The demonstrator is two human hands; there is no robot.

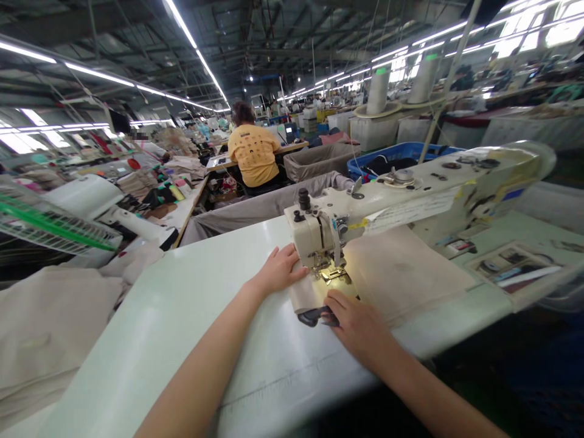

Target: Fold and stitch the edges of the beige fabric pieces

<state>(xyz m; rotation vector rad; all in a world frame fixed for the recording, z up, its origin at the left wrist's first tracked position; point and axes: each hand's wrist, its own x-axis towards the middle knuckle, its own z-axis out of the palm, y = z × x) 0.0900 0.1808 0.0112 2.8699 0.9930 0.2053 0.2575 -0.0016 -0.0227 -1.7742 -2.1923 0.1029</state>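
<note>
A beige fabric panel (404, 274) lies under the head of a white industrial sewing machine (410, 191), spreading to the right of the needle. Its near left end curves down by the lit presser foot (332, 275). A dark strap-like piece (310, 317) shows at the panel's near edge. My left hand (280, 269) rests with fingers stretched out, touching the panel's left edge beside the needle. My right hand (356, 319) is closed at the near edge, thumb and fingers around the dark piece and the fabric. The fingertips partly hide what they grip.
The pale green table (182, 316) surrounds the machine. Beige fabric is stacked (50, 322) on the left, near a fan (59, 222). A tray of small tools (515, 267) sits at right. Beyond are a grey cloth-lined bin (255, 207), a blue basket (358, 165) and a seated person (253, 152).
</note>
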